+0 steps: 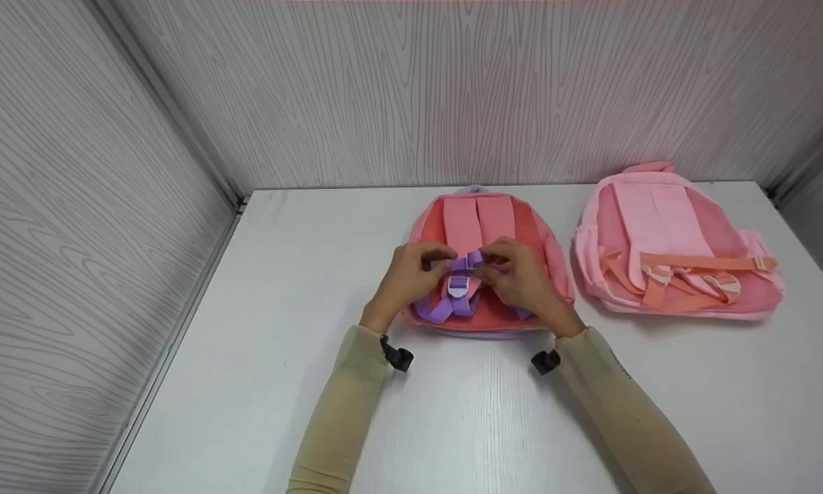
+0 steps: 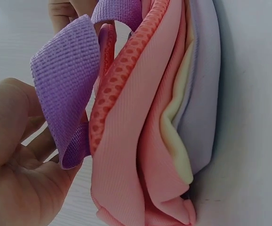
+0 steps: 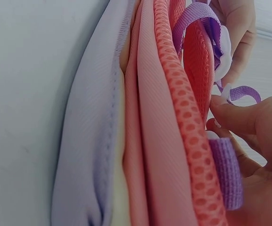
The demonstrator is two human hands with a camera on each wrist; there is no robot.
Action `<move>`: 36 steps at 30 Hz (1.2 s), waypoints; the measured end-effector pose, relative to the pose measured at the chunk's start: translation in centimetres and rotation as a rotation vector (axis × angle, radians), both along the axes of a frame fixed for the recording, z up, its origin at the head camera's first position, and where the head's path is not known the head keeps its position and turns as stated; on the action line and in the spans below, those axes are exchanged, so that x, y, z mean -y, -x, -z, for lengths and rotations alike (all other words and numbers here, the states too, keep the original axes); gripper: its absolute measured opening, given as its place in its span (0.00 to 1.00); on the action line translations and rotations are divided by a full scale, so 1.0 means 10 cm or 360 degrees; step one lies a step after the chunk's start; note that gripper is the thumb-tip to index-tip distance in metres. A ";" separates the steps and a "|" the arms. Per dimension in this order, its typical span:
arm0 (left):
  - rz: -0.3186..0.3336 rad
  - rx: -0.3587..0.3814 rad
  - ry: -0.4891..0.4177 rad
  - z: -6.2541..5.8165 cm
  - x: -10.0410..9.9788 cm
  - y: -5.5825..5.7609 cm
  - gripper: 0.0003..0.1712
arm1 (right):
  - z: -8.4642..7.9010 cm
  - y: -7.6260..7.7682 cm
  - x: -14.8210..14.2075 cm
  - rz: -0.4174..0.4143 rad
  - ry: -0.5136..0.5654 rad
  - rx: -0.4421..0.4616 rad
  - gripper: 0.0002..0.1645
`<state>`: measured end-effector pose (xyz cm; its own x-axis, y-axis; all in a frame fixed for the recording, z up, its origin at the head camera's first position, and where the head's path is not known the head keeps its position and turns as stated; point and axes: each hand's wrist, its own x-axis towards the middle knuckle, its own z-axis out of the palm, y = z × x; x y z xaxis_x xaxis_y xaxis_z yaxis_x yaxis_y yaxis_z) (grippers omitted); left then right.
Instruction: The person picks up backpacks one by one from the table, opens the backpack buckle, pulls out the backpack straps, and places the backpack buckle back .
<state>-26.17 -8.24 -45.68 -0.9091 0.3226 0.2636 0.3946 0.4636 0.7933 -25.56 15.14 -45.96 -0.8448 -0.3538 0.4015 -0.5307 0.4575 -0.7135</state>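
Observation:
A small coral backpack (image 1: 497,213) lies on the table with its shoulder straps facing up and its purple webbing loose over the lower half. My left hand (image 1: 410,274) pinches a purple strap (image 1: 476,259) from the left, just above a white adjuster buckle (image 1: 458,288). From the other side, my right hand (image 1: 521,274) pinches the same webbing, fingertips close to the left ones. In the right wrist view, thumb and finger meet near a small white plastic piece (image 3: 226,92) on the strap. A wide purple webbing loop (image 2: 70,84) stands beside my left palm in the left wrist view.
A light pink backpack (image 1: 658,206) with orange straps (image 1: 699,261) lies to the right, near the back panel (image 1: 411,96). A grey-grained side wall (image 1: 75,240) bounds the white table (image 1: 246,384) on the left. Black wrist mounts (image 1: 399,358) sit at both cuffs.

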 end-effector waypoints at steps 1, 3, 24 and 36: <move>0.0002 0.0003 -0.0002 0.00 -0.01 0.00 0.10 | 0.00 0.00 0.00 0.0002 -0.0006 0.0001 0.14; 0.0002 0.0007 -0.0002 0.00 -0.02 0.00 0.10 | 0.00 0.00 0.00 0.0005 -0.0015 0.0006 0.14; -0.0042 0.0058 -0.0028 0.01 -0.13 -0.05 0.10 | 0.01 0.00 0.02 0.0000 -0.0052 0.0049 0.14; -0.0083 0.0129 -0.0029 0.07 -0.19 -0.07 0.10 | 0.04 0.01 0.02 -0.0046 -0.0084 0.0087 0.14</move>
